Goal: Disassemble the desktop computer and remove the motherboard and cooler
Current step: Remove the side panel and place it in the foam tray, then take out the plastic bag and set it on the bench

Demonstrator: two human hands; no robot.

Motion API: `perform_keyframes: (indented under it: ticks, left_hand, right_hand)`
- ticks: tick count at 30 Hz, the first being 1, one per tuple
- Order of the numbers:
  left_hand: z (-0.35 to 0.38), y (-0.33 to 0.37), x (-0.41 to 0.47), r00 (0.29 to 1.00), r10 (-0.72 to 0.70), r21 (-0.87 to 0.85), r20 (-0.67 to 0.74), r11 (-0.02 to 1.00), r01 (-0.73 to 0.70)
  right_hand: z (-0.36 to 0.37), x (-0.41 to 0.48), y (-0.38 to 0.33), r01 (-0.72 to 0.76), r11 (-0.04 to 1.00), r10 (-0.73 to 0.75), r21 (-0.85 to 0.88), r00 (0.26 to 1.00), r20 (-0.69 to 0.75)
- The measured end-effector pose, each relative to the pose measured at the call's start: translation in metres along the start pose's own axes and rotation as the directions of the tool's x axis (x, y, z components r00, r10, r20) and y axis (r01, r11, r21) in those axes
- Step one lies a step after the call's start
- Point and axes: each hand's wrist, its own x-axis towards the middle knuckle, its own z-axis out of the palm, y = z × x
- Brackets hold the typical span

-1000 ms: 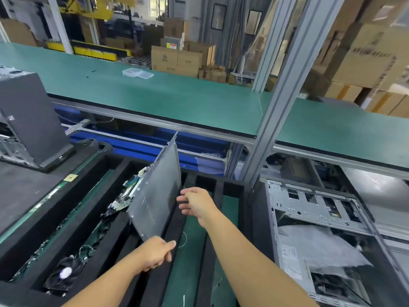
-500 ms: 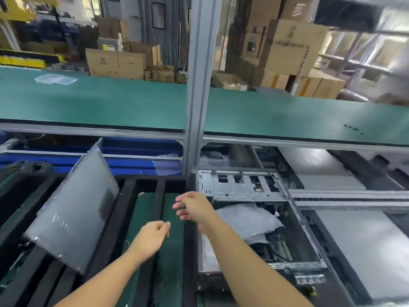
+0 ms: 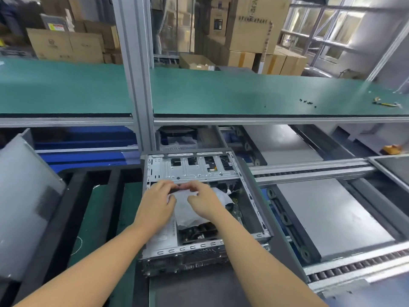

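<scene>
The desktop computer (image 3: 192, 170) lay open on its side at the lower centre of the frame, its metal drive cage toward the top and its rear ports toward you. Inside it a white sheet (image 3: 186, 210) covered most of the parts. Your left hand (image 3: 158, 204) and your right hand (image 3: 204, 201) met over that sheet, just below the cage. The fingers (image 3: 168, 186) of both hands were curled and pinched a dark strip (image 3: 177, 189) at the sheet's upper edge.

To the left of the case stood a black foam rack (image 3: 75, 196), and a grey panel (image 3: 24, 196) leaned tilted in it at the left edge. A roller conveyor (image 3: 332, 173) ran off to the right. Above, the green bench (image 3: 221, 91) crossed the whole frame, with small black screws (image 3: 306, 101) at its right end and cardboard boxes (image 3: 254, 23) stacked behind it.
</scene>
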Motion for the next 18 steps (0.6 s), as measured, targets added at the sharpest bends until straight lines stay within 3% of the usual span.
perform_keyframes:
  ticks: [3,5,7,14,16,18]
  left_hand:
    - [0.022,0.012,0.001,0.999,-0.016,0.030,0.048,0.999,0.014]
    - [0.030,0.012,-0.003,0.996,-0.067,0.072,0.061,0.995,0.063]
    - [0.032,0.008,-0.010,0.986,-0.150,0.081,0.065,0.986,0.145]
    - [0.036,0.007,-0.018,0.993,-0.091,0.124,0.072,0.989,0.081]
    - [0.035,0.006,-0.017,0.992,-0.118,0.096,0.045,0.989,0.114]
    - [0.035,0.006,-0.016,0.990,-0.137,0.046,0.030,0.990,0.136]
  right_hand:
    - [-0.014,0.000,0.023,0.158,0.915,-0.100,-0.372,0.980,0.172]
    - [-0.014,0.001,0.038,0.242,0.745,-0.079,-0.622,0.957,0.277]
    - [-0.006,0.004,0.053,0.262,0.586,-0.041,-0.767,0.955,0.295]
    - [0.000,0.019,0.082,0.211,0.376,-0.063,-0.902,0.977,0.202]
    - [0.001,0.019,0.082,0.200,0.391,-0.126,-0.898,0.979,0.163]
    - [-0.005,0.020,0.076,0.140,0.477,-0.137,-0.868,0.987,0.083]
